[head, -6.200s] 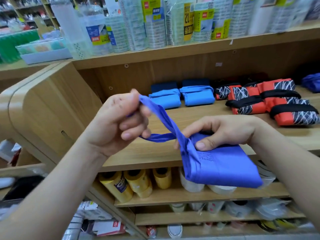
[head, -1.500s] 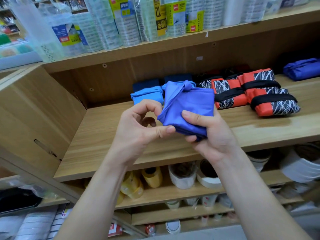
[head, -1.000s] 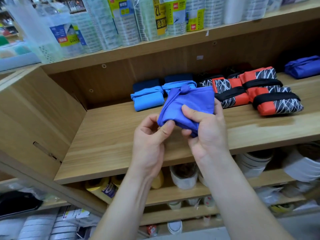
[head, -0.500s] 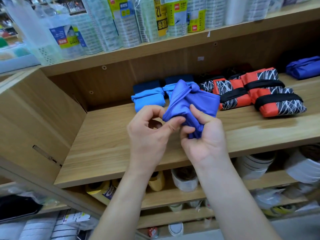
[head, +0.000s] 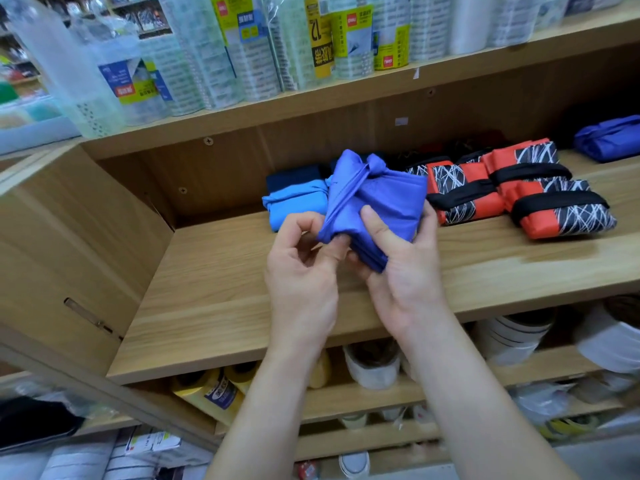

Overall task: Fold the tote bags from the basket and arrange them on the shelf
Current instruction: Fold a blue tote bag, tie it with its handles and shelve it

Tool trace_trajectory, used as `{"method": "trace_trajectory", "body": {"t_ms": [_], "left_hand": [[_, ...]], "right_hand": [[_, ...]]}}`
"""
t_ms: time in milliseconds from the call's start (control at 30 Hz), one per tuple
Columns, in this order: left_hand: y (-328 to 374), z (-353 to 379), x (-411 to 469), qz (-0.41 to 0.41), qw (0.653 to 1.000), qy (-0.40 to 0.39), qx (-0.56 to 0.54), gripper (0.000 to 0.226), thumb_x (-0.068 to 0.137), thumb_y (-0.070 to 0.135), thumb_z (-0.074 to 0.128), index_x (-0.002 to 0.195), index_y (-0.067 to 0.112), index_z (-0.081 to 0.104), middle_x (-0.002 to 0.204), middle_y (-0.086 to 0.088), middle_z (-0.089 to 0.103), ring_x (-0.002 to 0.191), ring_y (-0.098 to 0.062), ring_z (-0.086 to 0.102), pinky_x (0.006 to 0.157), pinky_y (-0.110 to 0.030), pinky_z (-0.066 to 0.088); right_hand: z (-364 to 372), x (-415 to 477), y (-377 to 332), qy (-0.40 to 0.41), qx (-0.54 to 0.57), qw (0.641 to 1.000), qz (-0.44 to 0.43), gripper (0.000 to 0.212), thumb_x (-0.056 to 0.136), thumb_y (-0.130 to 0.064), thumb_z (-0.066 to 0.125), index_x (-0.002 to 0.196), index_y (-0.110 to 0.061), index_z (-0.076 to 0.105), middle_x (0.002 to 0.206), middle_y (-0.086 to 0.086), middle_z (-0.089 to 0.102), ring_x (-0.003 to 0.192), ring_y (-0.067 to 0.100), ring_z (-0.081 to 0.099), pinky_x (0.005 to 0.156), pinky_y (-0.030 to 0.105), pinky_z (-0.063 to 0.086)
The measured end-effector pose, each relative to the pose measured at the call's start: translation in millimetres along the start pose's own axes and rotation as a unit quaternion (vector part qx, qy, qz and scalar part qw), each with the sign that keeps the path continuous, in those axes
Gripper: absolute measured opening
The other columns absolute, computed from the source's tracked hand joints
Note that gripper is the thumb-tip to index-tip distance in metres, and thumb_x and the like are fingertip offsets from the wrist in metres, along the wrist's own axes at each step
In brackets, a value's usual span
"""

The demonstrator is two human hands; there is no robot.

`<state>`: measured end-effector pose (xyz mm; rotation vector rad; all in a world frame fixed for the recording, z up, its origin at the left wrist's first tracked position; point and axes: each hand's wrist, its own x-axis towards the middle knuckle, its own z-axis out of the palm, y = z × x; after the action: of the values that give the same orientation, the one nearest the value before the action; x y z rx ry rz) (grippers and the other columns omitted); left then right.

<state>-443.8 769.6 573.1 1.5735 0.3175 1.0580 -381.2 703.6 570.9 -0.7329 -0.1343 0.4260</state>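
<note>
Two hands here, both on one folded purple-blue tote bag, held in the air just over the wooden shelf, not resting on it. The right hand grips the bundle, thumb flat across the top and fingers curled underneath. The left hand pinches the bag's near left corner between thumb and forefinger, and its other fingers are loosely bent. The bag's strap is wrapped around it and knotted on top.

Behind it on the shelf I count one light blue folded bag with something navy behind it, three red-and-black patterned bags to the right, and one more purple-blue bundle far right. Packs of plastic cups line the shelf above.
</note>
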Motion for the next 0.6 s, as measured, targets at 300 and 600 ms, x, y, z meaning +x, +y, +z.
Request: {"method": "trace_trajectory", "body": {"t_ms": [300, 600], "left_hand": [[3, -19, 12, 0.117, 0.972, -0.070, 0.191, 0.018, 0.078, 0.006, 0.066, 0.078, 0.017, 0.053, 0.083, -0.008, 0.064, 0.077, -0.030, 0.060, 0.073, -0.050, 0.052], [22, -16, 20, -0.035, 0.988, -0.072, 0.129, 0.017, 0.082, -0.001, 0.069, 0.078, 0.010, 0.057, 0.080, -0.005, 0.067, 0.072, -0.017, 0.066, 0.071, -0.037, 0.057]], "right_hand": [[-18, 4, -20, -0.014, -0.418, 0.862, -0.286, 0.083, 0.078, -0.024, 0.080, 0.144, -0.035, 0.031, 0.153, -0.001, 0.029, 0.140, 0.009, 0.030, 0.116, 0.026, 0.027], [-35, 2, -22, -0.068, -0.722, 0.518, -0.454, 0.059, 0.075, -0.038, 0.078, 0.130, -0.025, 0.060, 0.149, 0.006, 0.046, 0.141, 0.044, 0.027, 0.108, 0.061, 0.031]]}}
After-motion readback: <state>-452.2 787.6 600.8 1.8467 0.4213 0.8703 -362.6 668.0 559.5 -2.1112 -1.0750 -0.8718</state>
